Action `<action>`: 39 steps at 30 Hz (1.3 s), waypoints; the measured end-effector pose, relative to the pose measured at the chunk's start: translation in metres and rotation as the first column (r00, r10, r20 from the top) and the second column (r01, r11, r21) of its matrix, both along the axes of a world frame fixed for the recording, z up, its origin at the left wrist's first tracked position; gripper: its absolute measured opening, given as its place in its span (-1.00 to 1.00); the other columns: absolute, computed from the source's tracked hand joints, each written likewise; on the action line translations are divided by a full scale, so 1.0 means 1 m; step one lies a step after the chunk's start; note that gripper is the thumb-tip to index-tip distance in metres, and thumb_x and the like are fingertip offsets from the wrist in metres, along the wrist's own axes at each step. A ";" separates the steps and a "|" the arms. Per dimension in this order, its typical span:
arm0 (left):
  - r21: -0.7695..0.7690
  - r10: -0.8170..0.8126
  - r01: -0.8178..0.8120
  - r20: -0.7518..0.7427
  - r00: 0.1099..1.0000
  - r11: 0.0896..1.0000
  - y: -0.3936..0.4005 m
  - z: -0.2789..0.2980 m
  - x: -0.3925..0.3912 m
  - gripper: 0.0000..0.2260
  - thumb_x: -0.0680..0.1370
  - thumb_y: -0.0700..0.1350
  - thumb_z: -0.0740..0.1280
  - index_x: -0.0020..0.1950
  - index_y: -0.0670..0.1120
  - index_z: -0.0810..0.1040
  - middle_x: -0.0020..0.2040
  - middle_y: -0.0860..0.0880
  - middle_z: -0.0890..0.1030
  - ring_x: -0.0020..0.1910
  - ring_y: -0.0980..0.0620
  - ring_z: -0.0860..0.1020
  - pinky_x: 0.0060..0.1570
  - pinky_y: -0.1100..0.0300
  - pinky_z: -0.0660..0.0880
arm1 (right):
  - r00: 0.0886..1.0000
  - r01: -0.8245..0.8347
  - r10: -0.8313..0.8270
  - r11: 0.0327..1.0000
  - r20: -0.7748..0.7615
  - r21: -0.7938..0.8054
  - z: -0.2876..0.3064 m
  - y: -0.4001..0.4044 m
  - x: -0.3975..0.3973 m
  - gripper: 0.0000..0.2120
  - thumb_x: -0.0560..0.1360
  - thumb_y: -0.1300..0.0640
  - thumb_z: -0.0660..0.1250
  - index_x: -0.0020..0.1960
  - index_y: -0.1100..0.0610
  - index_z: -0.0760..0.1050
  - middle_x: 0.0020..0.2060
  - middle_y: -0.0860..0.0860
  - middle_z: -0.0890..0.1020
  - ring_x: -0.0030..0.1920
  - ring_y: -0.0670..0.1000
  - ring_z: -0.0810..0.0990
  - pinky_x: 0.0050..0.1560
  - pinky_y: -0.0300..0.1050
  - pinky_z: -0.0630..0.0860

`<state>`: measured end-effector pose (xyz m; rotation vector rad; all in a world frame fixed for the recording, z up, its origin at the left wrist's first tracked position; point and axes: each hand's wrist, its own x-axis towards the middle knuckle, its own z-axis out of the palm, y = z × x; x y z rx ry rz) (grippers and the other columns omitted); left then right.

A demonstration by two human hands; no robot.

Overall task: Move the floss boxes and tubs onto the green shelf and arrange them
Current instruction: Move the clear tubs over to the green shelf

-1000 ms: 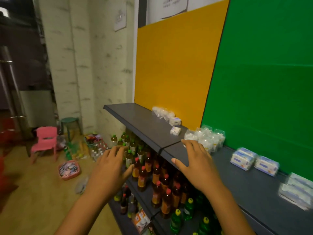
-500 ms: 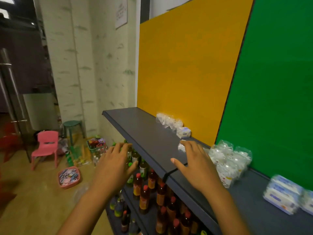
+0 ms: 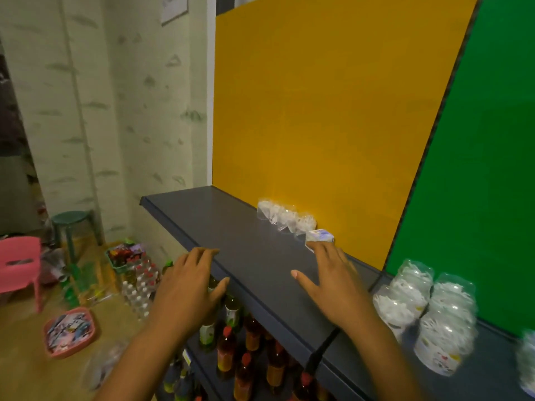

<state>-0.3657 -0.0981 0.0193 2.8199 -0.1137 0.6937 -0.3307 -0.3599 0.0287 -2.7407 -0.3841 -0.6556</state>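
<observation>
floss box (image 3: 319,236) – small, white, against yellow panel | right hand (image 3: 333,285) fingers spread, grip empty | left hand (image 3: 188,287) – slack, empty

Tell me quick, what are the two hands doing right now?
Left hand: open, holding nothing, near the shelf's front edge.
Right hand: open, fingers spread, reaching to the small floss box; contact cannot be told.

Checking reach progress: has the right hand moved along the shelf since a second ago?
Yes. The right hand went left, from the green panel section to the yellow-backed section.
</observation>
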 end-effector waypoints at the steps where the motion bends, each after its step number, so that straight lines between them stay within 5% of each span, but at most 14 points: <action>1: -0.002 -0.020 0.020 0.008 1.000 1.000 0.010 0.002 0.013 -0.46 0.54 0.24 0.20 0.45 0.03 0.26 0.36 0.01 0.39 0.30 -0.03 0.40 0.18 0.06 0.46 | 1.000 0.023 -0.023 1.000 0.000 0.006 0.001 0.009 0.009 -0.39 0.52 -0.34 0.17 0.46 -0.05 0.20 0.38 -0.09 0.34 0.37 -0.02 0.35 0.30 0.01 0.44; 20: -0.027 -0.273 0.272 -0.018 0.962 0.962 0.123 -0.007 0.215 -0.50 0.56 0.21 0.17 0.44 0.06 0.25 0.37 0.04 0.35 0.30 0.01 0.38 0.21 0.09 0.41 | 0.960 0.279 -0.280 0.960 0.008 0.025 -0.003 0.120 0.154 -0.42 0.54 -0.27 0.22 0.44 -0.01 0.26 0.37 -0.04 0.39 0.34 0.02 0.38 0.24 -0.04 0.43; 39: -0.025 -0.511 0.523 0.177 0.841 0.852 0.054 0.007 0.403 -0.64 0.52 0.03 0.33 0.29 0.00 0.44 0.21 0.01 0.47 0.09 -0.02 0.52 -0.06 0.10 0.51 | 0.907 0.410 -0.419 0.903 0.049 0.132 -0.007 0.089 0.285 -0.46 0.53 -0.15 0.33 0.43 -0.01 0.30 0.37 -0.04 0.40 0.33 0.00 0.39 0.26 -0.09 0.39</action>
